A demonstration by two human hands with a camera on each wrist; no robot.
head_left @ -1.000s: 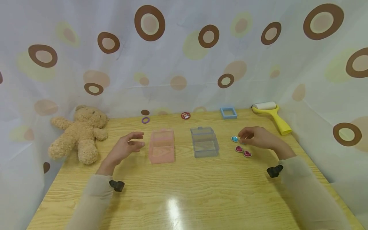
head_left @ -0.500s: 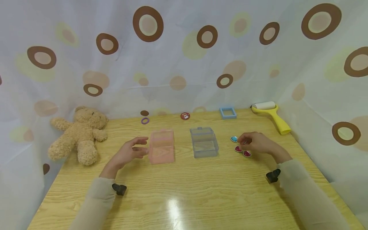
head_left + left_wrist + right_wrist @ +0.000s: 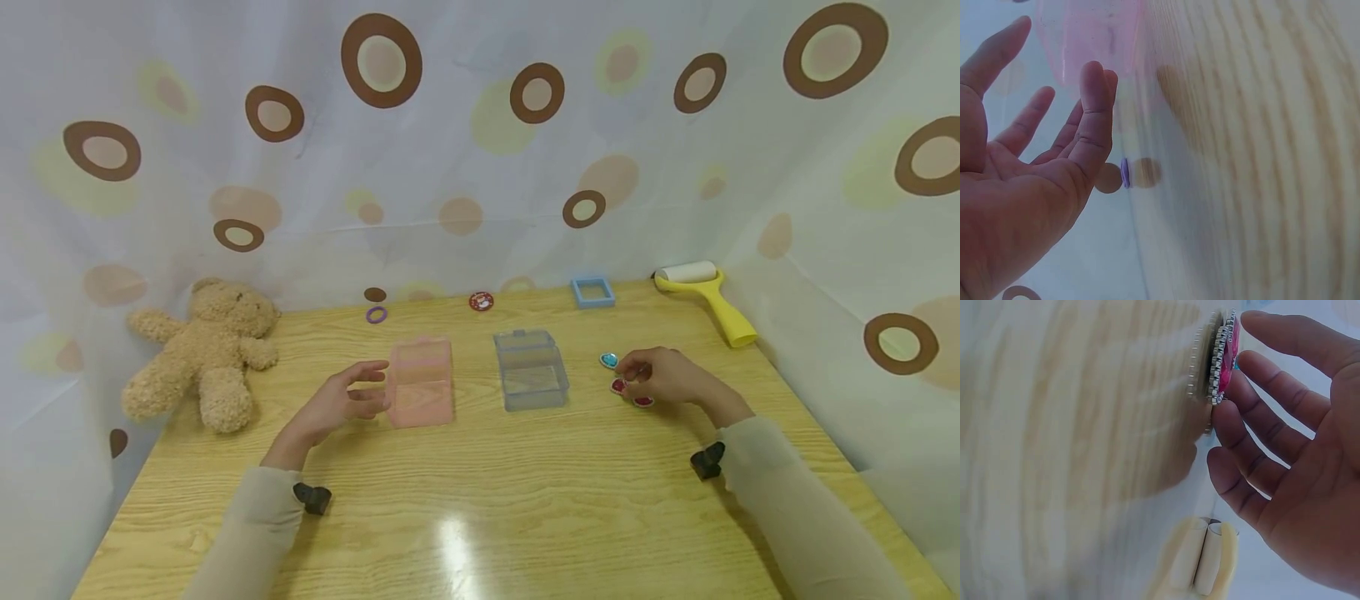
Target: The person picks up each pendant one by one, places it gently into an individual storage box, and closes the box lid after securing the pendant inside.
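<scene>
My right hand point(image 3: 663, 377) hovers low over a small cluster of heart-shaped gems with silver beaded edges. A blue gem point(image 3: 608, 360) lies just left of its fingertips. Under the fingers are one red gem point(image 3: 618, 386) and a second red gem point(image 3: 643, 402), both partly covered. In the right wrist view, thumb and fingers are spread right at the edge of a red gem point(image 3: 1227, 362), not closed round it. My left hand point(image 3: 345, 404) is held relaxed with nothing in it, fingertips at the left side of a clear pink box point(image 3: 422, 404). A clear grey box point(image 3: 534, 387) stands between the hands.
A teddy bear point(image 3: 213, 346) sits at the left. Along the back are a purple ring point(image 3: 377, 307), a red round badge point(image 3: 482, 301), a light blue square frame point(image 3: 593, 304) and a yellow-handled lint roller point(image 3: 723, 312). A patterned curtain point(image 3: 465, 150) borders the table.
My right hand has come down and slightly toward me, from beside the blue gem to over the red gems. My left hand has shifted right, up to the pink box.
</scene>
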